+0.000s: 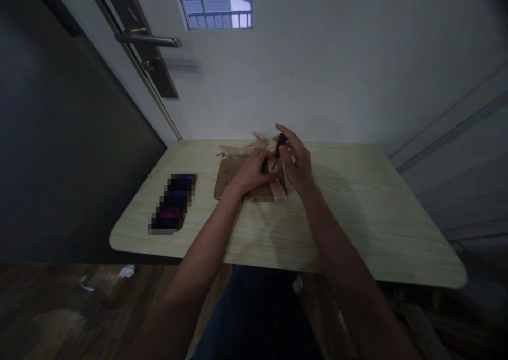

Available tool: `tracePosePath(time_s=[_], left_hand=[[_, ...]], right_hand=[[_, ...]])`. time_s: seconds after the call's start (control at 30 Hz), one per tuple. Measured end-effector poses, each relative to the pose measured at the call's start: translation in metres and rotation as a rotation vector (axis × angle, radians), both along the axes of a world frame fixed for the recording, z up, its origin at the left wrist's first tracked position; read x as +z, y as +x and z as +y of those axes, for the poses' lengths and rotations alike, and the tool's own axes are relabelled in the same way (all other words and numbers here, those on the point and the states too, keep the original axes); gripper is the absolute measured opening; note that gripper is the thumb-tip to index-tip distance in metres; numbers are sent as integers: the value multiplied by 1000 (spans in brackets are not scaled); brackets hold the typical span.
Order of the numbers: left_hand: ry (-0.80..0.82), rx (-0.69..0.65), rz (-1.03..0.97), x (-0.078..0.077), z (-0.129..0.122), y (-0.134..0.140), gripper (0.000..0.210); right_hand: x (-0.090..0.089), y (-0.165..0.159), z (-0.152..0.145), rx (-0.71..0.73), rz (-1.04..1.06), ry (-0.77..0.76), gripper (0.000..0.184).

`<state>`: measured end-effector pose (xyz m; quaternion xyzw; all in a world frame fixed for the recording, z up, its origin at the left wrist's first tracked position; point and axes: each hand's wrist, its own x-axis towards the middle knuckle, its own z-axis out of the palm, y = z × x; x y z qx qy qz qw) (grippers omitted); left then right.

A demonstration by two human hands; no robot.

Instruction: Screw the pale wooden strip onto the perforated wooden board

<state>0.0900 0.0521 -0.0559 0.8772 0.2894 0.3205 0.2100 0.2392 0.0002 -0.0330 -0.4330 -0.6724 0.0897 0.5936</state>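
My right hand (297, 161) has its fingers around the dark handle of a screwdriver (281, 140), the index finger stretched past the top. The tool tilts slightly, its tip pointing down at a pale wooden strip (278, 190). From the left, my left hand (254, 170) grips this strip, thumb on the near side and fingers on the far side of the tip. Beneath the strip lies a brown cardboard piece (224, 179) with small dark marks on it. Whether a screw sits under the tip is too small to tell.
More pale wood pieces (238, 150) lie behind the cardboard, with small dark screws or nails (223, 154) beside them. A pixelated phone-like object (172, 204) rests at the left of the light wood-grain table (365, 217). A white door with a metal handle (151, 41) stands behind.
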Motion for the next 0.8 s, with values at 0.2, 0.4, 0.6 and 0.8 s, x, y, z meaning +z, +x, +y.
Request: tracePosePath(time_s=[0.2,0.4,0.6,0.8], left_hand=[[12,-7,-5,0,0,1,45],[-9,7,6,0,0,0,48],[2,-4,-10,0,0,0,45],[-4,-19,-24,1,0,0,44]], right_hand=[[0,0,2,22,76,12,38],[-4,0,8,-125,116,43,32],[-4,-1,6,-137,29,84,36],[0,0,1,-36,12,43,43]])
